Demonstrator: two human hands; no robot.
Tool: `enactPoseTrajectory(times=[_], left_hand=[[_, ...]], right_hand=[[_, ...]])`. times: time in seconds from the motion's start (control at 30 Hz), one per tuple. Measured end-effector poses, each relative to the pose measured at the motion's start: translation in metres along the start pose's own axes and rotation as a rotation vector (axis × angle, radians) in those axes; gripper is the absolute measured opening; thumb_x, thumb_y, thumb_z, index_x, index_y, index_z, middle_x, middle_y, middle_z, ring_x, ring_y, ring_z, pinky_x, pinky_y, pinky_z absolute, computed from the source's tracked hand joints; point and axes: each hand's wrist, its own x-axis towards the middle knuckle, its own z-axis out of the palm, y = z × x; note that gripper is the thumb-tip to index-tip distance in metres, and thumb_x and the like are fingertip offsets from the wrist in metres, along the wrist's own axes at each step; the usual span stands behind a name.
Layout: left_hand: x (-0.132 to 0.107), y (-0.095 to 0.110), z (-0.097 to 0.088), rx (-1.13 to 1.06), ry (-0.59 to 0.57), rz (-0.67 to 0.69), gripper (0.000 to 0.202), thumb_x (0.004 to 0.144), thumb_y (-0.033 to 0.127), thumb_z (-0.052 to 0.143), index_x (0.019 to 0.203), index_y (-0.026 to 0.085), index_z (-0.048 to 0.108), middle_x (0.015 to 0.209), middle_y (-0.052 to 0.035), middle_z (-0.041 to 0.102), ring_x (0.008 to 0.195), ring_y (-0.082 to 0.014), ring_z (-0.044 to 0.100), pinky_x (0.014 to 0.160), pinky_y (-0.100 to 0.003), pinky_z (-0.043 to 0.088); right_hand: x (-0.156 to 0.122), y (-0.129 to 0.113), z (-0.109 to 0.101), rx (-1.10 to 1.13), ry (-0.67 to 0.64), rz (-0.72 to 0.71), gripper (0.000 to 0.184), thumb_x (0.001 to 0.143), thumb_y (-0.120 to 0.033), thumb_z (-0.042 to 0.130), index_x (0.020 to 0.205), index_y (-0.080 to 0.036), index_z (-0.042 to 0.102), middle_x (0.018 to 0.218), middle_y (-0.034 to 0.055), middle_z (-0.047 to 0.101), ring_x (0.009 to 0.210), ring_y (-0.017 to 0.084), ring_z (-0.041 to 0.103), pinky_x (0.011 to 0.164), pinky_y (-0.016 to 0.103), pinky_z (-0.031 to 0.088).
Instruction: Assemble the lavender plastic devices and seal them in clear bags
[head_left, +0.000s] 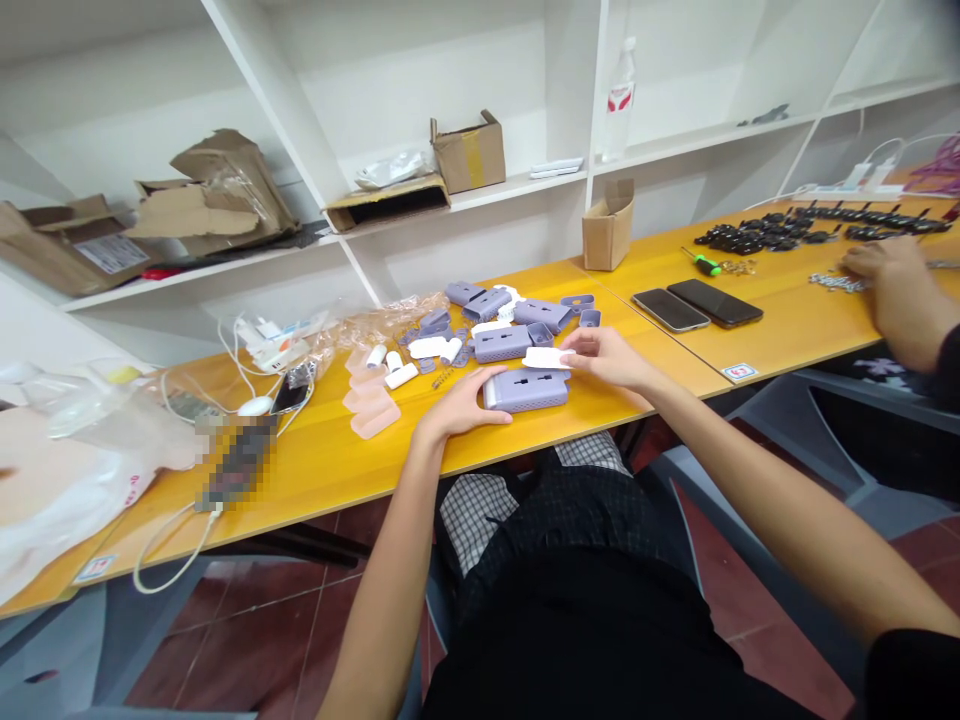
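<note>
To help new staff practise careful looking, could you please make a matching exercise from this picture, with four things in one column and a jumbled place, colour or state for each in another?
Things
1. White flat piece
2. Nearest purple housing
3. Screwdriver
4. Clear bottle

Places, colours or states
A. Stands upright on a shelf
B. Gripped at one end by the person's left hand
C. Has a green and black handle
D. Held in the person's right hand

Pairs: 1-D, 2-B, 3-C, 4-A

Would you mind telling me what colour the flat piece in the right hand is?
The flat piece is white, as the head view shows.
</note>
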Motion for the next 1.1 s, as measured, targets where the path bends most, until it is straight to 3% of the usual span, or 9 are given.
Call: enactPoseTrajectory(times=[0.37,0.67,1.1], left_hand=[[-0.001,0.002,0.000,-0.010,-0.010,0.014,0.093,0.075,0.052,0.086,0.157,0.030,0.047,0.165,-0.0081,0.047,0.149,-0.0355,0.047,0.126,-0.051,0.036],[-0.001,0.002,0.001,0.007,-0.005,0.017,0.094,0.075,0.051,0.086,0.157,0.028,0.047,0.164,-0.0097,0.047,0.149,-0.0348,0.046,0.126,-0.051,0.035],[0.000,0.000,0.001,0.011,-0.002,0.025,0.092,0.075,0.053,0.085,0.156,0.030,0.047,0.163,-0.0085,0.049,0.148,-0.0348,0.048,0.126,-0.052,0.035]], right_hand=[[-0.003,-0.020,0.007,-0.216,-0.008,-0.136,0.021,0.085,-0.041,0.075,0.094,-0.023,0.076,0.098,0.0080,0.079,0.083,0.024,0.072,0.079,0.042,0.060],[-0.006,-0.030,0.008,-0.317,-0.099,-0.183,0.015,0.086,-0.030,0.073,0.098,-0.023,0.077,0.107,0.0066,0.080,0.094,0.025,0.073,0.086,0.043,0.058],[-0.008,-0.033,0.011,-0.391,-0.128,-0.230,0.017,0.091,-0.029,0.071,0.107,-0.028,0.078,0.112,0.0045,0.080,0.099,0.025,0.073,0.093,0.045,0.057]])
